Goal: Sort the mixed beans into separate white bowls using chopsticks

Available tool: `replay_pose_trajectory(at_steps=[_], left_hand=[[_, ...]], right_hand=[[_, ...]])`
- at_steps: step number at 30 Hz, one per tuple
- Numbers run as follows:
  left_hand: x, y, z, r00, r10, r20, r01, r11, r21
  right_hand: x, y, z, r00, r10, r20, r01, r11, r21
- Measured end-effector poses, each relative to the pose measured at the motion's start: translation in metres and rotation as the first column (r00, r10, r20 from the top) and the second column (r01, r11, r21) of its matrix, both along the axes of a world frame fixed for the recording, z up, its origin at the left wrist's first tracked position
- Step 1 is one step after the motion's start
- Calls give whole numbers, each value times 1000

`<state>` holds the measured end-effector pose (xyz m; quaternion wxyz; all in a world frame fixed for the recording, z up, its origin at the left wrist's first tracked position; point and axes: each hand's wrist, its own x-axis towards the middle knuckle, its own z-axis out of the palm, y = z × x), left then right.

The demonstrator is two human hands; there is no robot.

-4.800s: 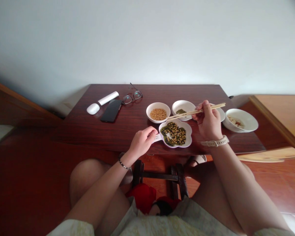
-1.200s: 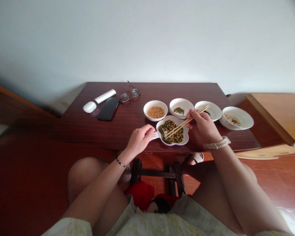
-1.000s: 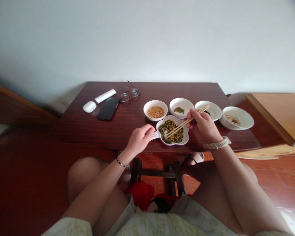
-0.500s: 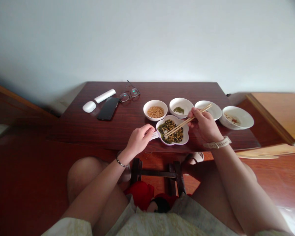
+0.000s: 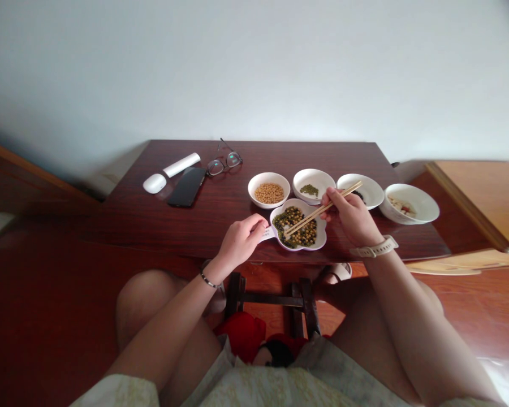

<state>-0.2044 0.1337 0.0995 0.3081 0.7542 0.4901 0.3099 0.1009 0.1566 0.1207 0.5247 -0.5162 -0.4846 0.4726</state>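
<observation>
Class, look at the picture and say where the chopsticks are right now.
In the head view, just right of centre, the chopsticks are in the right hand, slanting down to the left with their tips in the flower-shaped dish.

Dark phone [image 5: 186, 187] between eyeglasses [image 5: 216, 167] and rounded white case [image 5: 154, 183]; white cylinder [image 5: 181, 165] just behind.

No text can be read. The pale handle [image 5: 270, 232] of the flower-shaped dish [image 5: 322, 229], close to the front edge of the table [image 5: 212, 220], carries small dark print [image 5: 265, 232] in what look like 2 short rows; the characters are too small and blurred to make out. The left hand [image 5: 242, 240] grips the handle's outer end, just beside this print
</observation>
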Motion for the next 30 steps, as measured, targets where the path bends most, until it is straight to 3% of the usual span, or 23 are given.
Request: replay_pose_trajectory(at_steps=[30], left_hand=[[1, 0, 2, 1000, 0, -11, 1, 1000, 6]], right_hand=[[-2, -1, -2, 998, 54, -35, -55, 998, -12]])
